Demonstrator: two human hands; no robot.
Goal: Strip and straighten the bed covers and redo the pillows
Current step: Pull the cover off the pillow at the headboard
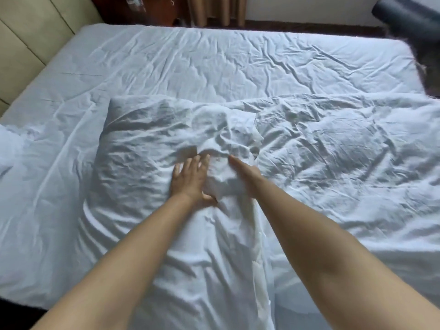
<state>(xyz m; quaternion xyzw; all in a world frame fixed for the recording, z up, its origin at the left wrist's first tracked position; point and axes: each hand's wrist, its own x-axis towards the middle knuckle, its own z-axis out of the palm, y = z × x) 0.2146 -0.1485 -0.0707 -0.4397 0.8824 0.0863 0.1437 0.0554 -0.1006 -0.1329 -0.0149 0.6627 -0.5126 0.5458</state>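
A white pillow (pixel 138 148) in a crumpled case lies in the middle of the bed, over the wrinkled white sheet (pixel 214 65). My left hand (pixel 190 178) lies flat on the pillow's right part, fingers straight and spread, thumb against a bunched fold of white cloth (pixel 228 148). My right hand (pixel 245 171) reaches into that same fold from the right; it is blurred and its fingers are partly hidden by the cloth. A rumpled white duvet (pixel 345 151) covers the bed's right side.
A padded beige headboard (pixel 26 36) runs along the left. Another white bundle (pixel 12 148) sits at the left edge. Beyond the far bed edge are brown curtains (pixel 212 9) and a dark grey object (pixel 409 13) at the top right.
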